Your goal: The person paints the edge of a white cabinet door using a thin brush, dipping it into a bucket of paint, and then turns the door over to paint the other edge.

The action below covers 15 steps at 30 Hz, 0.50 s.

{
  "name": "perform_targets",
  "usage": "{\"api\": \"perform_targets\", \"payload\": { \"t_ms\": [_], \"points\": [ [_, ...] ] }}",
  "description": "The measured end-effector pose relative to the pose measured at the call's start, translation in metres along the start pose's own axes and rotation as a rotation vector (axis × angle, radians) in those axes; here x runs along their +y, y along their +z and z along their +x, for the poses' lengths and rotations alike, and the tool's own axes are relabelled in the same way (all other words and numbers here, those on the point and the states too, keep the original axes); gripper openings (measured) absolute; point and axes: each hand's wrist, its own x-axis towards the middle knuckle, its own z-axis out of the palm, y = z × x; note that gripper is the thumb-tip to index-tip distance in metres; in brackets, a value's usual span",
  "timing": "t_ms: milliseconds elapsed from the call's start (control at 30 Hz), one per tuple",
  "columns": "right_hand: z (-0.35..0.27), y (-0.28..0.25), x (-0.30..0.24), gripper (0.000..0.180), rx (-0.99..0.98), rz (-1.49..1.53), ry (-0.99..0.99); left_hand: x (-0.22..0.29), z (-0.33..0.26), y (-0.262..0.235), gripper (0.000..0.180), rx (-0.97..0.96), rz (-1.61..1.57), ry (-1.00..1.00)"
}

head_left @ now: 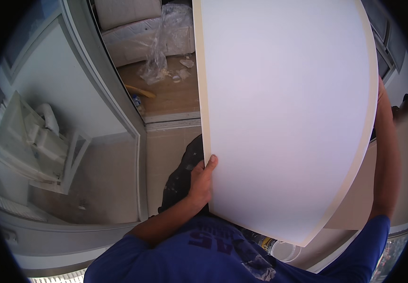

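A large white board (289, 104) with cream strips along its side edges fills the middle and right, held up in front of me. My left hand (203, 179) grips its left edge, thumb on the white face and the other fingers out of sight behind. Along the right edge, my right hand (381, 96) holds the board from the side; its fingers are mostly hidden by the board. Below the board's lower corner, a white bucket (286, 253) shows partly, beside a yellowish can (267, 243).
On the left stands a grey door frame (140, 188) with glass; a white air-conditioner unit (39, 151) shows beyond it. Past the door track (173, 121), clear plastic sheeting (159, 52) hangs over pale furniture (126, 45). A yellow-handled item (140, 91) lies near the threshold.
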Motion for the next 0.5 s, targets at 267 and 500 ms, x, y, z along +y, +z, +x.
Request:
{"api": "perform_targets", "payload": {
  "t_ms": [267, 500],
  "points": [
    [-0.009, -0.001, 0.001, 0.067, -0.009, 0.05, -0.004, -0.031, 0.014, -0.029, 0.039, 0.021, -0.01, 0.002],
    [-0.02, 0.029, 0.018, 0.07, -0.163, 0.224, -0.047, -0.026, 0.014, -0.044, 0.041, -0.031, -0.023, 0.034]
  ]
}}
